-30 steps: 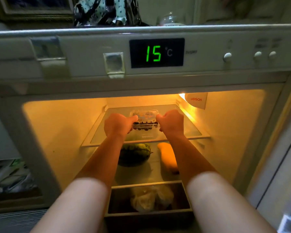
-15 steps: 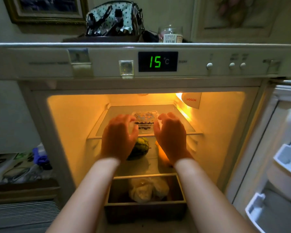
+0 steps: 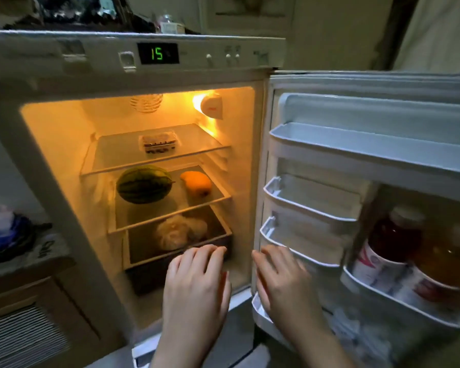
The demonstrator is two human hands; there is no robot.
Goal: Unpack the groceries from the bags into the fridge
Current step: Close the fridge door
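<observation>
The fridge stands open and lit inside. A clear plastic box of dark berries rests on the top glass shelf. On the middle shelf lie a small striped watermelon and an orange fruit. A pale bagged item sits in the bottom drawer. My left hand hovers empty with fingers apart in front of the drawer. My right hand, also empty and spread, is beside it at the door's hinge edge.
The open door at the right has several bare racks; its lowest rack holds a red juice bottle and an amber bottle. A side table with bags stands at the left. A bag and a jar sit atop the fridge.
Both hands let go of the berry box on the top shelf and drew back down out of the fridge. The view pulled back and swung right, showing the door.
</observation>
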